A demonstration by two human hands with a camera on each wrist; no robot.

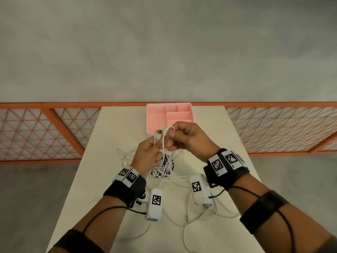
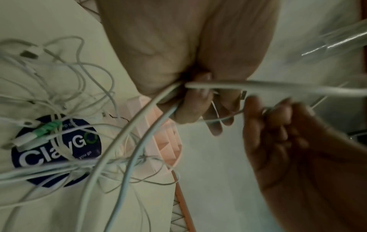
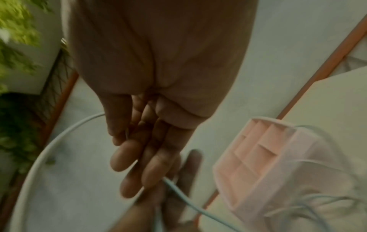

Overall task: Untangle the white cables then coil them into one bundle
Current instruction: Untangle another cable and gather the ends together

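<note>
Both hands are raised over the table with a looped white cable (image 1: 164,143) between them. My left hand (image 1: 155,143) grips several strands of it in a fist, a plug end sticking up above the fingers. My right hand (image 1: 170,137) pinches the top of the loop between thumb and forefinger. In the left wrist view the left fingers (image 2: 190,102) curl round the strands, and the right hand (image 2: 278,133) is close beside them. In the right wrist view a cable (image 3: 59,141) arcs past the curled right fingers (image 3: 139,157). The remaining tangle (image 1: 165,173) hangs from the hands down onto the table.
A pink compartment tray (image 1: 155,117) stands at the far end of the beige table (image 1: 113,136). A round dark blue sticker (image 2: 55,150) lies under the tangle. More loose white cable (image 1: 200,218) trails along the near table. An orange mesh fence (image 1: 54,132) runs behind.
</note>
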